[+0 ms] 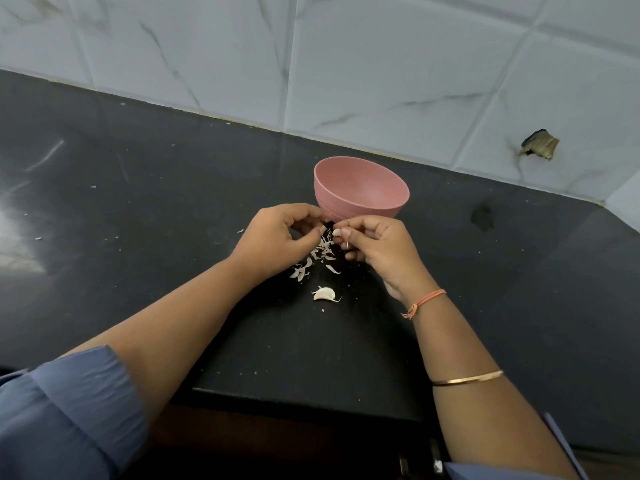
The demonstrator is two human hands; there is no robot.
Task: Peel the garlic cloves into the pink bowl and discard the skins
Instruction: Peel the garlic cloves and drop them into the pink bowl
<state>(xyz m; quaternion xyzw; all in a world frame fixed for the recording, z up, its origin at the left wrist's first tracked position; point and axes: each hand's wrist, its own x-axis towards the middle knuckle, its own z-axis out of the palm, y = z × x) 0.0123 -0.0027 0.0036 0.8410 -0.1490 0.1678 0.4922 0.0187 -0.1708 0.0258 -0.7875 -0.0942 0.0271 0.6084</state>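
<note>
The pink bowl (363, 188) stands on the black counter just behind my hands; what I see of its inside is bare. My right hand (377, 251) pinches a small garlic clove (336, 232) between thumb and fingers. My left hand (280, 237) has its fingers curled and its fingertips meet the clove from the left. Below the hands lies a scatter of white garlic skins (311, 261). One unpeeled clove (325, 294) lies on the counter nearer to me.
The black counter (138, 202) runs left and right, with small skin flecks on it and a dark smear (482, 218) to the right of the bowl. A white tiled wall (346, 64) rises behind. The counter's front edge (311, 403) is near me.
</note>
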